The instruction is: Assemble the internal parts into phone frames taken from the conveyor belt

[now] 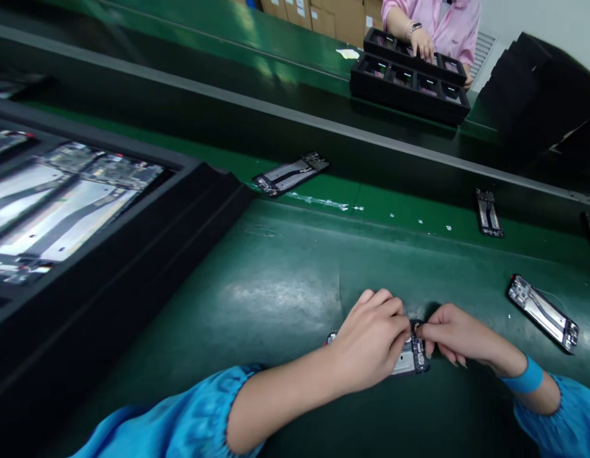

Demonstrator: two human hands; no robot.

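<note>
- While lying flat on the green bench (285,292), covered across the middle by the left hand (373,334), with both ends showing: an opened phone (404,364).
- Bent over that phone, with fingers curled: left hand, too hidden underneath to tell whether gripping.
- Set against the phone's right end, with thumb and forefinger drawn together: right hand (451,334), with anything pinched impossible to tell.
- Lying off to the right, apart from both hands: a second phone (543,313).
</note>
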